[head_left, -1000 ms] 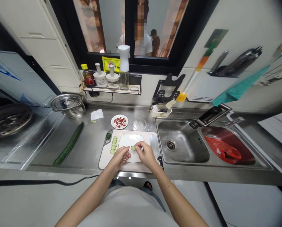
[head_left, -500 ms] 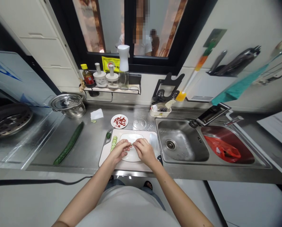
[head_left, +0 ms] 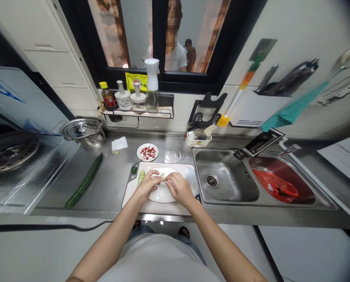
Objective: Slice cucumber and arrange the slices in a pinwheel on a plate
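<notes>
Over a white plate [head_left: 163, 196], my left hand [head_left: 147, 186] and my right hand [head_left: 178, 188] meet fingertip to fingertip. Both pinch a thin pale-green cucumber slice [head_left: 162, 176] between them. The plate rests on a light cutting board [head_left: 130, 197]. Along the board's left side lies a row of cucumber slices [head_left: 141, 177], partly hidden by my left hand. A dark green cucumber end [head_left: 134, 169] is by the board's handle. To the right of my right hand lies a knife [head_left: 191, 178], its blade on the board.
A whole cucumber [head_left: 85, 180] lies left of the board. Behind it stand a lidded steel pot [head_left: 85, 133] and a white plate of red pieces [head_left: 139, 157]. The double sink [head_left: 224, 176] with a red bag [head_left: 276, 186] adjoins on the right. A shelf of bottles [head_left: 163, 113] hangs above.
The cucumber slice between my fingertips has turned up and now shows its pale face. My hands remain over the plate, and the camera view has shifted slightly.
</notes>
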A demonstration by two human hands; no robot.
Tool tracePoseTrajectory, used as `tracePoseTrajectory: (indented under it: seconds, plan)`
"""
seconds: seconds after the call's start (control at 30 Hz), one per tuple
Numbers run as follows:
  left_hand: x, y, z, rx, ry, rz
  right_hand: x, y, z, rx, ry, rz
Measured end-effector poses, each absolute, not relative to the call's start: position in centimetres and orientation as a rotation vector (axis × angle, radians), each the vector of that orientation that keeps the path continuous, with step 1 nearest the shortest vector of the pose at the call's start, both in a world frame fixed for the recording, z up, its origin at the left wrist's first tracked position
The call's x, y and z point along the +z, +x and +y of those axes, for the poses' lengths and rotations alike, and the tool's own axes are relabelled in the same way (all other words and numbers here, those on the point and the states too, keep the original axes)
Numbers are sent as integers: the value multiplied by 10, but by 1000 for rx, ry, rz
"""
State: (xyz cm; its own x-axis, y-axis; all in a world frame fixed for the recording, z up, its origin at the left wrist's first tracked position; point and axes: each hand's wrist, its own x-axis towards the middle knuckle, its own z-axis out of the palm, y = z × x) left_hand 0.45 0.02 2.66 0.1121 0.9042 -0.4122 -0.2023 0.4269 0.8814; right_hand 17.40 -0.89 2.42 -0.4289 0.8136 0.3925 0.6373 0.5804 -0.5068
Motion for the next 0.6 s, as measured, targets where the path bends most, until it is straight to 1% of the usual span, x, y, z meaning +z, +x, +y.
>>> tracePoseTrajectory:
  seconds: [0.37,0.6]
  plan:
    - [28,6,9,936,850,1128,19,176,0,414,-1165,-2253]
    - [9,7,20,998,960,1134,15,174,9,588,-1285,-2178]
